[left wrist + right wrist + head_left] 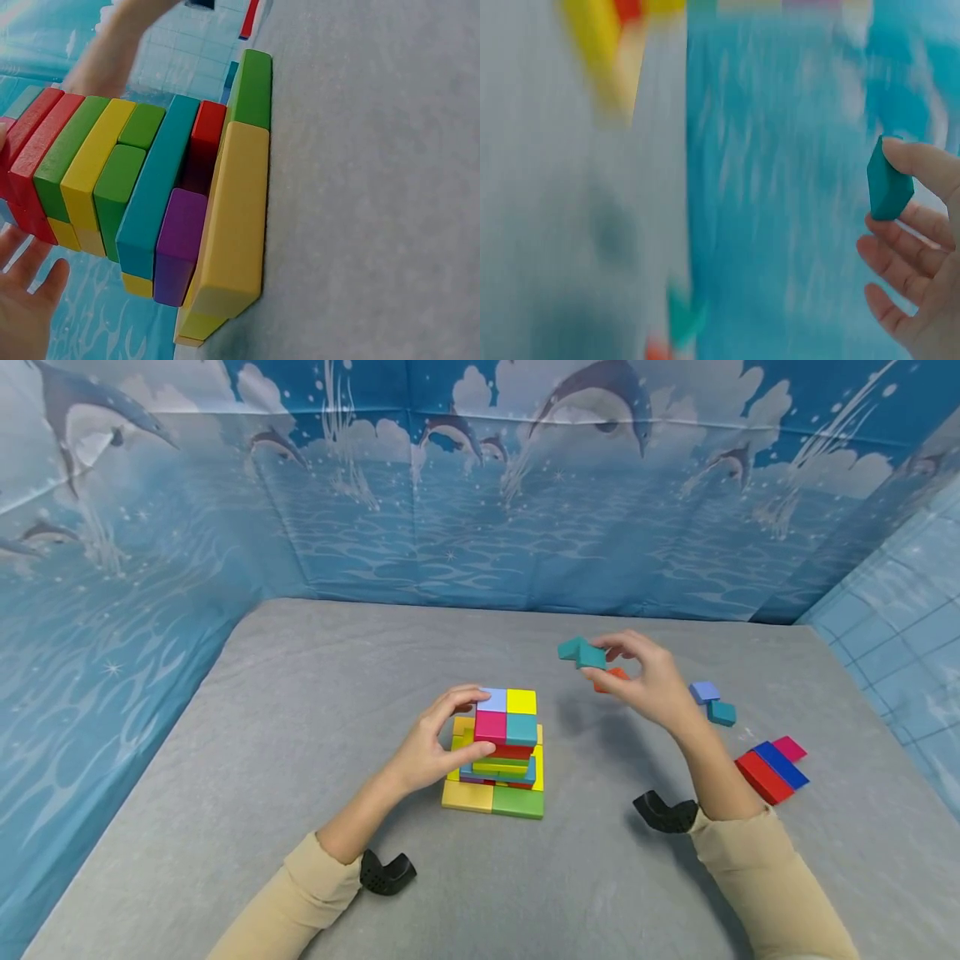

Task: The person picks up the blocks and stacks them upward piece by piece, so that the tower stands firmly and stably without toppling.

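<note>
Near the middle of the cloth stands a tower of coloured blocks (506, 727), built in layers on a wider yellow and green base (232, 225). My left hand (438, 739) holds the tower's top from the left, thumb at the near side and fingers at the far side, beside the light blue and magenta blocks. To the right and farther back, my right hand (637, 672) is raised and pinches a teal block (889, 180) between thumb and fingers. Another teal block (568, 648) and an orange-red block (611, 680) appear beyond this hand, partly hidden by it.
Right of my right forearm lie a light blue block (704, 692) and a teal block (722, 713). Nearer are red (763, 778), dark blue (782, 764) and magenta (790, 747) blocks side by side. A blue dolphin-print curtain (450, 552) borders the grey cloth (300, 693).
</note>
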`<move>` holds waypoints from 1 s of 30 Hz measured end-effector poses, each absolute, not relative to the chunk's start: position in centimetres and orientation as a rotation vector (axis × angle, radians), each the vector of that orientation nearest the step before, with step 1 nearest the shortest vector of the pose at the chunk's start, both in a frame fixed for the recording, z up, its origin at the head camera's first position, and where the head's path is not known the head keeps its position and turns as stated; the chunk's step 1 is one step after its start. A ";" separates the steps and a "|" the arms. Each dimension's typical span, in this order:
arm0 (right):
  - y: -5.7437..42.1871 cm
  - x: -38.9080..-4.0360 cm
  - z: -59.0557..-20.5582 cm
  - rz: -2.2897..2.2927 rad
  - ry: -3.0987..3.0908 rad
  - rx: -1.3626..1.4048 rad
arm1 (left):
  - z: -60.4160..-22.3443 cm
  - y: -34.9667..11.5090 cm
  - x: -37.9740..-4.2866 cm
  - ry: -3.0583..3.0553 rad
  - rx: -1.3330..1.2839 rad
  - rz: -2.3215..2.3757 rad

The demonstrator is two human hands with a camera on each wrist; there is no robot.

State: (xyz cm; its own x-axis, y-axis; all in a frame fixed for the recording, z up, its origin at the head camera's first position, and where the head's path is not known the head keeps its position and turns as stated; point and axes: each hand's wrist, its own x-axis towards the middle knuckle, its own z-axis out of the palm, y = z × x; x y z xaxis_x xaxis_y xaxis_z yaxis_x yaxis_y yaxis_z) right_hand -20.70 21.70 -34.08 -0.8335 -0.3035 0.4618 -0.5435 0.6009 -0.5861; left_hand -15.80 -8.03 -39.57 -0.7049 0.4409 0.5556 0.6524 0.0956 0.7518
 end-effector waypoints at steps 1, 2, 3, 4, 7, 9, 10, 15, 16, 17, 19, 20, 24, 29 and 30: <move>20.5 -20.1 -33.6 1.097 -2.514 0.720 | -39.6 -8.0 -15.8 -2.174 -1.105 -1.662; 19.4 -19.5 -33.3 1.120 -2.512 0.753 | -39.6 -8.0 -15.8 -2.174 -1.106 -1.664; 18.4 -18.9 -32.9 1.144 -2.510 0.783 | -39.6 -8.0 -15.9 -2.173 -1.107 -1.669; 17.5 -18.4 -32.6 1.163 -2.508 0.810 | -39.6 -8.1 -15.9 -2.176 -1.107 -1.675; 15.3 -17.3 -31.9 1.203 -2.511 0.877 | -39.5 -8.0 -15.9 -2.194 -1.099 -1.694; 14.2 -16.9 -31.7 1.205 -2.517 0.896 | -38.6 -7.9 -15.3 -2.205 -1.093 -1.720; 13.7 -16.8 -31.6 1.200 -2.528 0.899 | -38.1 -7.9 -15.1 -2.211 -1.089 -1.731; 12.3 -16.6 -31.7 1.147 -2.594 0.902 | -36.3 -7.7 -14.1 -2.209 -1.093 -1.769; 12.2 -16.6 -31.8 1.141 -2.598 0.907 | -36.3 -7.7 -14.1 -2.205 -1.098 -1.768; 12.1 -16.6 -31.8 1.142 -2.599 0.915 | -36.3 -7.7 -14.2 -2.202 -1.103 -1.763; 12.0 -16.6 -31.9 1.146 -2.594 0.929 | -36.3 -7.8 -14.2 -2.194 -1.110 -1.749; 11.9 -16.6 -31.9 1.151 -2.591 0.937 | -36.3 -7.8 -14.2 -2.191 -1.113 -1.745; 12.0 -16.6 -31.9 1.164 -2.593 0.957 | -36.3 -7.8 -14.1 -2.185 -1.120 -1.732; 12.4 -16.7 -31.9 1.168 -2.595 1.000 | -37.0 -7.8 -14.4 -2.189 -1.124 -1.727; 12.4 -16.7 -31.9 1.169 -2.594 1.009 | -37.4 -7.8 -14.6 -2.187 -1.126 -1.727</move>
State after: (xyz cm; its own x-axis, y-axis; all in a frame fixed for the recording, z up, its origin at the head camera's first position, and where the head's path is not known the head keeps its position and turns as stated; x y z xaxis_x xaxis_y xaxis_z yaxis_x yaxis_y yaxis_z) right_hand -16.66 12.40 -31.86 -0.7697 -0.5250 0.3631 -0.6198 0.4786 -0.6218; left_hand -14.61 -7.77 -37.37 -0.7113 0.4652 0.5269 0.6204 0.0632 0.7817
